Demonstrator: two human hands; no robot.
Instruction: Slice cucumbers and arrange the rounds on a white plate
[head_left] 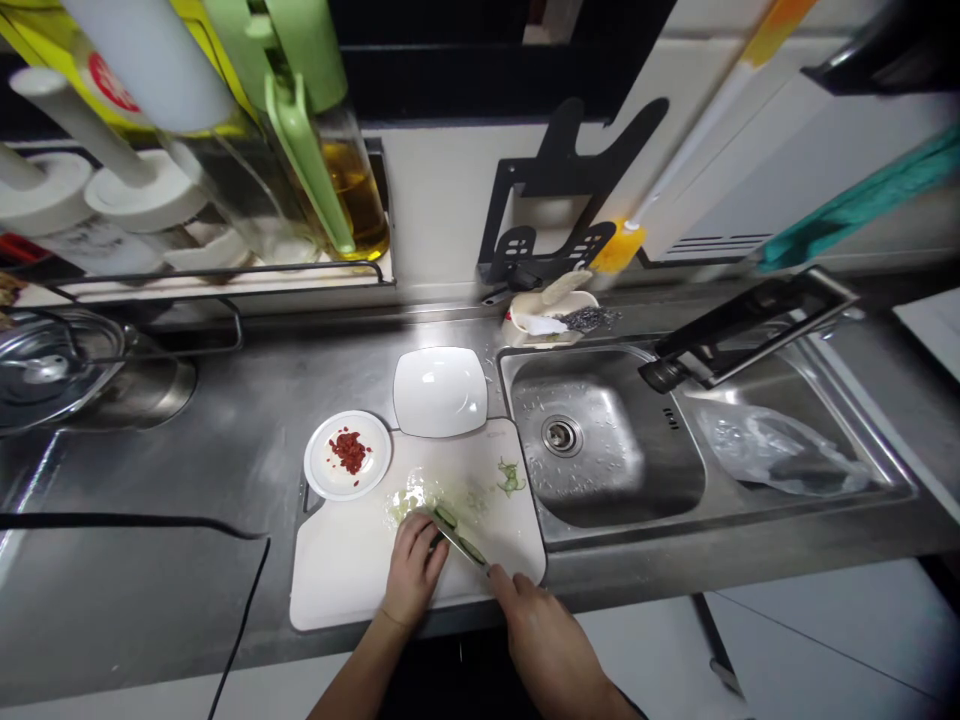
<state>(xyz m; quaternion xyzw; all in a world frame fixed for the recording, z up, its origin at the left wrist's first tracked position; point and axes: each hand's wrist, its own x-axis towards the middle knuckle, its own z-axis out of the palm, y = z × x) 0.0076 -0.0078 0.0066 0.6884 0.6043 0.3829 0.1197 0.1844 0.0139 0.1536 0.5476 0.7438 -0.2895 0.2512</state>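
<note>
A white cutting board [341, 575] lies on the counter in front of me. My left hand [411, 568] is closed over a cucumber on it, fingers curled close to the blade; most of the cucumber is hidden. My right hand [541, 628] grips a knife [466, 546], its handle covered by my fingers. The blade slants across the board beside my left fingertips. Green cucumber slices [447, 517] rest against the blade's far side. Wet pale residue [409, 497] spreads behind them, and curly green trimmings [511, 478] sit at the board's right.
A white plate [313, 478] with small dried red berries [349, 452] overlaps the board's far left corner. Behind the board stands a white square dish [441, 388]. To the right are a steel sink [600, 500] and black faucet [705, 345]. A cable [247, 600] crosses the left counter.
</note>
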